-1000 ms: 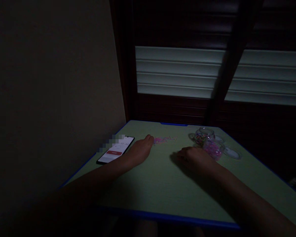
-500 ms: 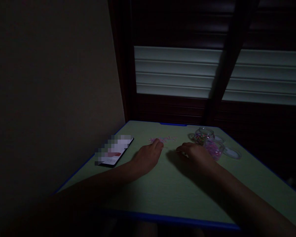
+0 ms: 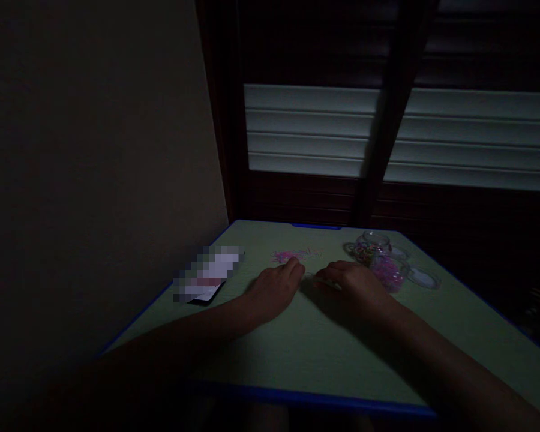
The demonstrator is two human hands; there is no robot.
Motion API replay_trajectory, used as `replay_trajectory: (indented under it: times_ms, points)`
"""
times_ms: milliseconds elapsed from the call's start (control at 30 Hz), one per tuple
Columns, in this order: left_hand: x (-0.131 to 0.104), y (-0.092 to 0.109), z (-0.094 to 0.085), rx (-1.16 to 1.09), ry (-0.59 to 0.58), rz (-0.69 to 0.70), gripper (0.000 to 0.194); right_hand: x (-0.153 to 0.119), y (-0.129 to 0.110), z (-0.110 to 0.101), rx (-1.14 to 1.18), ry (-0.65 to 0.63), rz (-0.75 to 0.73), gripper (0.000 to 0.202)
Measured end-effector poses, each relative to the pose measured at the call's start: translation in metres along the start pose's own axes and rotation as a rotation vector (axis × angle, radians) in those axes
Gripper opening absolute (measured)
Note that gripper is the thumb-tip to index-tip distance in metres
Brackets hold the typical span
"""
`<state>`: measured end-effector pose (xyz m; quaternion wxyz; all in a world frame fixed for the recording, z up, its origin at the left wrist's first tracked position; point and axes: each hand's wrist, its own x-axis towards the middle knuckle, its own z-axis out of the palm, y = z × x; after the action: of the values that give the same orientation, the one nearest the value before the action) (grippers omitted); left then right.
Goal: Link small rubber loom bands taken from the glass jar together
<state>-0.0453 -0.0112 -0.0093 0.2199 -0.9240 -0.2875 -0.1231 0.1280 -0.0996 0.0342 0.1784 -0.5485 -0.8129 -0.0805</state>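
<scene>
Over the middle of the green table [image 3: 252,360], my left hand [image 3: 276,287] is closed, thumb and fingers pinched together. A thin pale strand [image 3: 309,274] shows at its fingertips, too fine and dim to name. Facing it, with a small gap between, my right hand [image 3: 353,282] is also pinched, on a thin light piece [image 3: 317,278] that I cannot make out clearly. Just beyond the left fingertips lies a loose pile of thin pink and purple pieces [image 3: 290,255].
At right stand a clear jar of multicoloured pieces [image 3: 371,247] and another of pink pieces [image 3: 389,273], partly behind my right hand. A clear lid [image 3: 423,278] lies beside them. A phone [image 3: 211,279], partly blurred out, lies left. A wall [image 3: 117,150] and slatted shutters [image 3: 310,129] enclose the table.
My left hand has moved slightly right and my right hand slightly left, so the fingertips are closer together. More of the pink pile shows past the left hand.
</scene>
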Motion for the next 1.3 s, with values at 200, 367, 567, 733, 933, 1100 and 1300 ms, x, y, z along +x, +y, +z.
replay_trajectory:
  times_ms: [200,367,567,733,933,1100,1300]
  points:
    - [0.000,0.002,-0.004,0.013,0.037,0.070,0.017,0.000,0.003,0.001,0.012,0.002,-0.011,0.021]
    - [0.001,0.002,-0.004,-0.013,0.061,0.095,0.016,0.000,0.004,0.002,0.026,0.015,-0.023,0.022]
    - [0.001,0.002,-0.004,-0.030,0.062,0.125,0.015,-0.001,0.006,0.005,0.015,0.017,-0.026,0.021]
    - [0.001,0.002,-0.002,-0.022,0.064,0.132,0.017,0.000,0.007,0.006,-0.028,0.012,-0.022,0.022]
    - [0.002,0.000,0.000,-0.034,0.060,0.144,0.017,0.001,0.007,0.006,-0.056,0.002,-0.024,0.023]
    - [0.002,-0.001,0.002,-0.023,0.044,0.139,0.016,0.001,0.008,0.006,-0.079,0.003,-0.027,0.022]
    - [0.002,-0.001,0.003,-0.028,0.030,0.122,0.016,0.001,0.012,0.000,-0.163,-0.022,0.004,0.023]
